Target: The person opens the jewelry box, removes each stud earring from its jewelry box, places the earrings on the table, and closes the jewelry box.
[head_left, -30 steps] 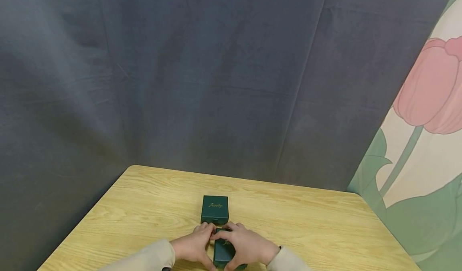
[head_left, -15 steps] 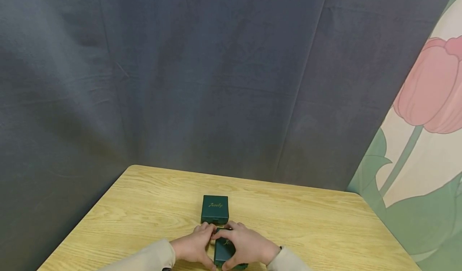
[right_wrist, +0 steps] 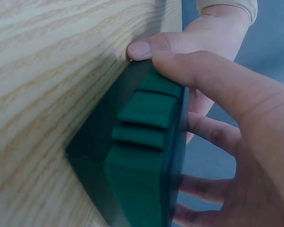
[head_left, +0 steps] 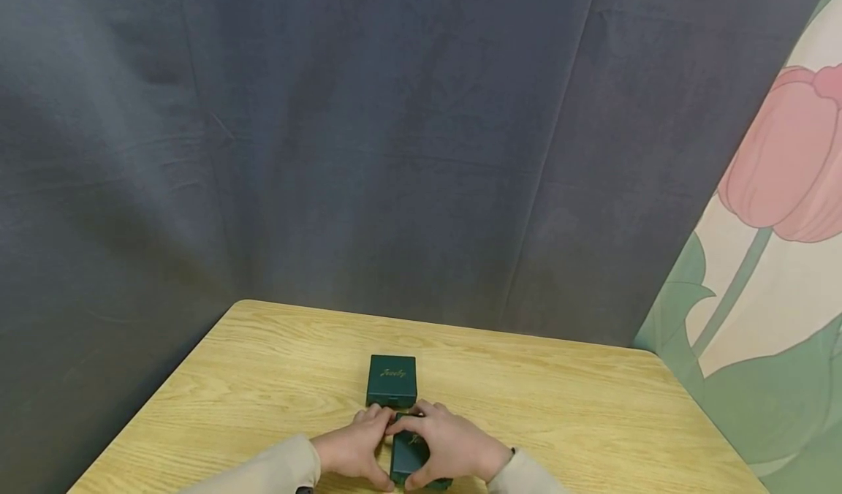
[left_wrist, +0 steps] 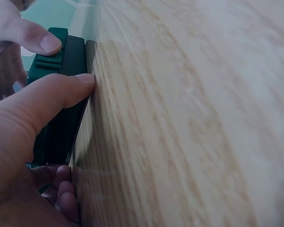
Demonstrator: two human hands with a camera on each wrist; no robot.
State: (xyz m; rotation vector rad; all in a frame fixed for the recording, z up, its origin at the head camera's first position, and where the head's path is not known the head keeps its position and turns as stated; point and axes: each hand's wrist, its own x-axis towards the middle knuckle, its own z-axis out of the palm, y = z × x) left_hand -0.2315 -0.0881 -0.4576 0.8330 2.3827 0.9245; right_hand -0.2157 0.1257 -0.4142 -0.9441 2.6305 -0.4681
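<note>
Am gripping near green box with left hand and right hand, steadying on table; second box sitting at 12 o'clock.

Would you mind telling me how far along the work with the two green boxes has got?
One green box sits shut on the table, apart from the hands. The left hand and right hand both grip the nearer box, whose padded green insert shows in the right wrist view, so it looks open. Closing it seems left.
</note>
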